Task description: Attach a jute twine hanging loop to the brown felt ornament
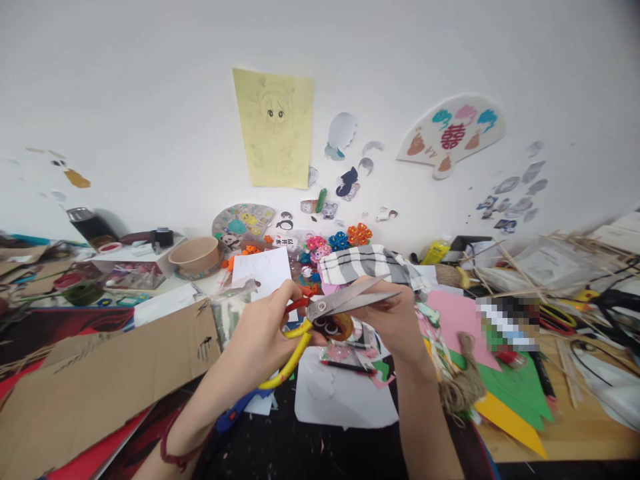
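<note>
My left hand grips a pair of scissors with yellow and red handles. The blades are spread and point right, towards my right hand. The right hand's fingers are curled behind the blade tips, and what they hold is hidden. Just below the scissors' pivot is a small brown-orange piece with dark, eye-like markings; I cannot tell which hand supports it. Beneath my hands lie a white sheet of paper and a black-and-red pen.
Cardboard covers the left side. Pink paper, green paper and a twine bundle lie at right. Further back are a checked cloth, a brown bowl and colourful flower shapes. Drawings hang on the wall.
</note>
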`<state>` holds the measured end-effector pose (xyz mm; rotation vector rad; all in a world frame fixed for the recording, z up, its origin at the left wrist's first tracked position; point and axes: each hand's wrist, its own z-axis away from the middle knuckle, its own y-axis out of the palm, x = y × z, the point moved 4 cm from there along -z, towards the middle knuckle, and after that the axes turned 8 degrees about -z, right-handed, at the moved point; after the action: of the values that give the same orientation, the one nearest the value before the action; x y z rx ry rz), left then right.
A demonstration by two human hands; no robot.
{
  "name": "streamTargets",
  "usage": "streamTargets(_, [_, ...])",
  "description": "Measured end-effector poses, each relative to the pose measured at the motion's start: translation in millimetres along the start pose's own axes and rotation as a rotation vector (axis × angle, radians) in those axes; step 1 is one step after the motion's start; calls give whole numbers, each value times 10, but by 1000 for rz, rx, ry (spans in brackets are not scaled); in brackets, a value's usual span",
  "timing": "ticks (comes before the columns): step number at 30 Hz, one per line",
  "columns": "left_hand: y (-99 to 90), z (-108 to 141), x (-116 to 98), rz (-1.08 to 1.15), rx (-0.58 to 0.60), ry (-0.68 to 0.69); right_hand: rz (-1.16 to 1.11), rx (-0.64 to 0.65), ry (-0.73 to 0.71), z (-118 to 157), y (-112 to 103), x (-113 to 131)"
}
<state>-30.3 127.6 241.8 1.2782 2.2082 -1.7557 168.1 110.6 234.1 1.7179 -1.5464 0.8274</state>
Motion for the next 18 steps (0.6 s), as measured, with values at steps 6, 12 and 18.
streamTargets(6, [49, 3, 110, 99, -14, -12, 14, 2, 1, -13, -46, -33])
streamTargets(12, [103, -15, 255, 182, -69, -25, 43, 69, 93, -36, -116, -77])
streamTargets(18, [173, -27, 198, 164, 63, -27, 48, 108, 166, -57, -158, -131])
